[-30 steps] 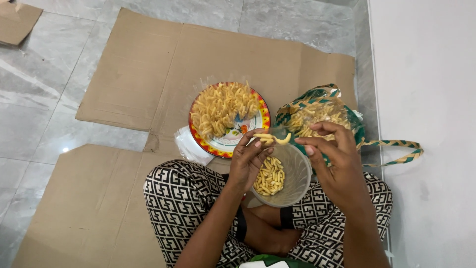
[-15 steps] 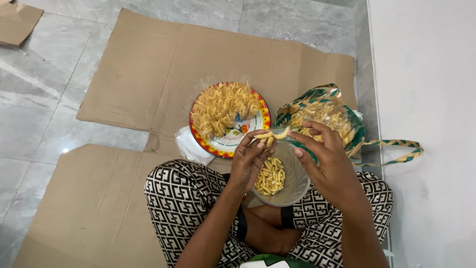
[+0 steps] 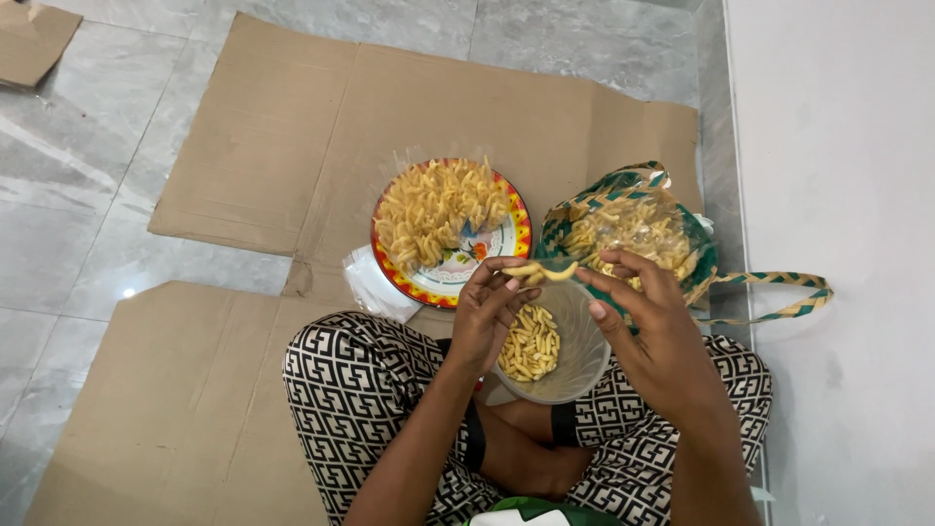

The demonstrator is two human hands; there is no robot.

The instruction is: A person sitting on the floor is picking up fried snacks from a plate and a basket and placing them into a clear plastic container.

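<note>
As both pinch one pasta piece (image 3: pixel 547 272), left hand (image 3: pixel 487 317), right hand (image 3: pixel 657 326) grip narrow, over tub (image 3: pixel 582 341)

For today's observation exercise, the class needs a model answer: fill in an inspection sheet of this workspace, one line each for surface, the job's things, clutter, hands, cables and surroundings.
Surface: flattened cardboard sheets laid on a grey marble-look tiled floor.
Job's things: a curved yellow snack piece held over a clear plastic tub part filled with short pieces; a colourful plate heaped with long pieces; a woven green basket holding a clear bag of the same snack.
Clutter: a crumpled clear wrapper beside the plate.
Hands: left hand and right hand pinch opposite ends of the snack piece.
Cables: nothing seen.
Surroundings: a white wall on the right; another cardboard piece top left.
</note>
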